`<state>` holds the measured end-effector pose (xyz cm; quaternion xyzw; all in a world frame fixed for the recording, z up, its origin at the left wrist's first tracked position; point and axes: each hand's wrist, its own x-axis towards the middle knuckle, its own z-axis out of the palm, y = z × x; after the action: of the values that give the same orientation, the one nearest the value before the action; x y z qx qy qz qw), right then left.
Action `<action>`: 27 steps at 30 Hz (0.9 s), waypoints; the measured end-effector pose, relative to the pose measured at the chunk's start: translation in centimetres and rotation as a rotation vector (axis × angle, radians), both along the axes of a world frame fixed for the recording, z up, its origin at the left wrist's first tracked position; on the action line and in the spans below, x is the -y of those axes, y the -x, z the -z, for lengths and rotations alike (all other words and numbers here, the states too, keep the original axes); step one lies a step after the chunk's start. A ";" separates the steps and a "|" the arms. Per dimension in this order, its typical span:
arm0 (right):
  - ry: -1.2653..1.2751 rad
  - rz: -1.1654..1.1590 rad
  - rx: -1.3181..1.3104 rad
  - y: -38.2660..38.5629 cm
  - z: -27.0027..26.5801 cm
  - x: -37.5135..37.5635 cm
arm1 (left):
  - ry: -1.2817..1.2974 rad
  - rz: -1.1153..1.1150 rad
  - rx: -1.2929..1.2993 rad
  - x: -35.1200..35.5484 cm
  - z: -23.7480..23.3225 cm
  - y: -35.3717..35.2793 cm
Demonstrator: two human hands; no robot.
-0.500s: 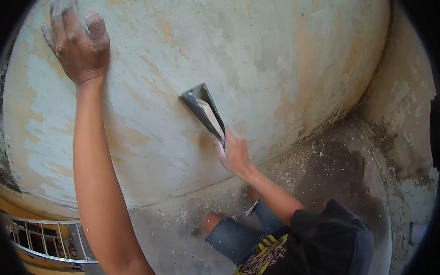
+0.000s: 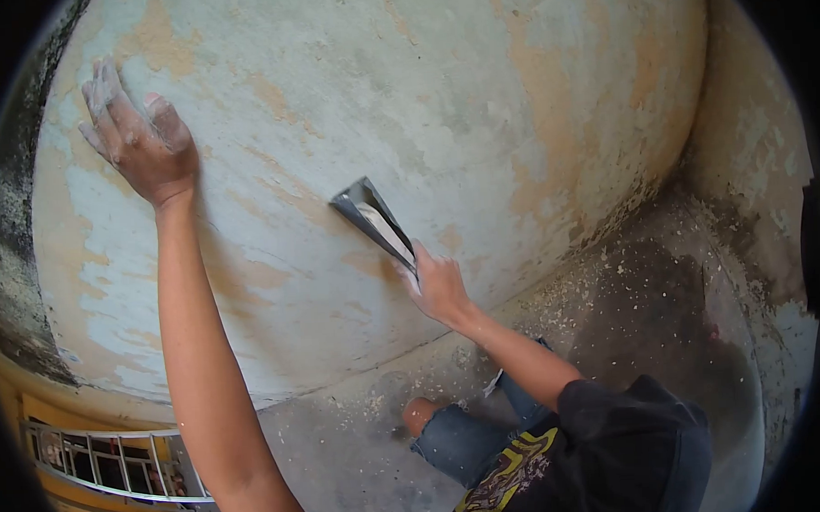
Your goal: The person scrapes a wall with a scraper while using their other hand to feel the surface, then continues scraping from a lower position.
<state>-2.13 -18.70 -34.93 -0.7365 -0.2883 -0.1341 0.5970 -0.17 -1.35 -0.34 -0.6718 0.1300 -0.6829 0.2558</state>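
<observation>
My left hand (image 2: 144,150) rests with its fingers apart against the pale, patchy painted wall (image 2: 441,119), high on the left. White dust coats its fingers. Lower and nearer the middle, my right hand (image 2: 436,284) is wrapped round the narrow end of a dark grey scraper (image 2: 372,217). Its wide blade edge points up and left and meets the wall, or lies very close to it. A pale strip shows inside the folded-looking body of the scraper. My right palm hides the grip end.
Paint flakes lie scattered over the grey floor (image 2: 345,457) and along the wall's foot. Another stained wall (image 2: 759,172) meets this one at the right. A metal ladder-like railing (image 2: 110,465) stands at lower left. My knee (image 2: 420,414) is near the wall.
The view has shifted, so the wall and my left hand appear lower. The scraper, still in my right hand, shows slightly lower and further left; its grip looks unchanged.
</observation>
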 end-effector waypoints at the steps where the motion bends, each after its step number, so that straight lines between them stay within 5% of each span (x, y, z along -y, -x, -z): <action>1: 0.058 -0.017 -0.035 0.5 2.4 -0.1 | -0.020 0.009 -0.001 0.1 0.0 0.1; 5: 0.030 -0.046 -0.084 2.0 6.9 0.2 | 0.005 0.017 0.009 0.0 -0.5 -0.1; 11: 0.040 -0.025 0.000 0.4 -0.8 -0.5 | -0.002 0.011 0.015 -0.2 -0.1 0.2; 17: 0.085 -0.024 -0.085 1.3 5.4 0.3 | -0.003 0.031 0.013 -0.2 -0.3 0.0; 23: 0.074 -0.006 0.008 -0.6 0.1 -0.1 | 0.024 0.029 0.009 -0.2 0.0 0.1; 27: 0.092 0.010 -0.080 0.6 5.1 1.0 | 0.020 0.019 0.004 0.1 -0.2 0.2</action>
<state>-2.75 -19.66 -40.01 -0.7693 -0.2663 -0.0943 0.5731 -0.37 -1.42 -0.15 -0.6718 0.1291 -0.6878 0.2427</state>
